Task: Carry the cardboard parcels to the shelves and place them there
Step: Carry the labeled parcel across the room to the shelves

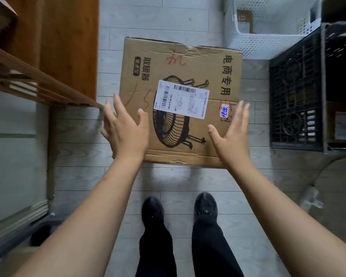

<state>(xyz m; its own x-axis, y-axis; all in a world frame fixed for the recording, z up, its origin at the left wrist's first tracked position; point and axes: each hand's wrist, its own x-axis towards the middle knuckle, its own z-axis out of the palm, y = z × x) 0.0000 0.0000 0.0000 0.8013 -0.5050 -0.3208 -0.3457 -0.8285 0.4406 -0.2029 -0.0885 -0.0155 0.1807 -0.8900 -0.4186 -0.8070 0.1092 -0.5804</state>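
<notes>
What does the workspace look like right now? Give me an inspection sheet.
Surface: grey plank floor.
Job's things: one large parcel lying flat on the floor, with a white label on top and a creased far edge.
Clutter: white basket and black crate on the right.
Hands: left hand and right hand open, spread at the parcel's near corners; contact cannot be told.
Cables: nothing seen.
Surroundings: wooden shelf on the left; the person's black shoes stand near the parcel.
</notes>
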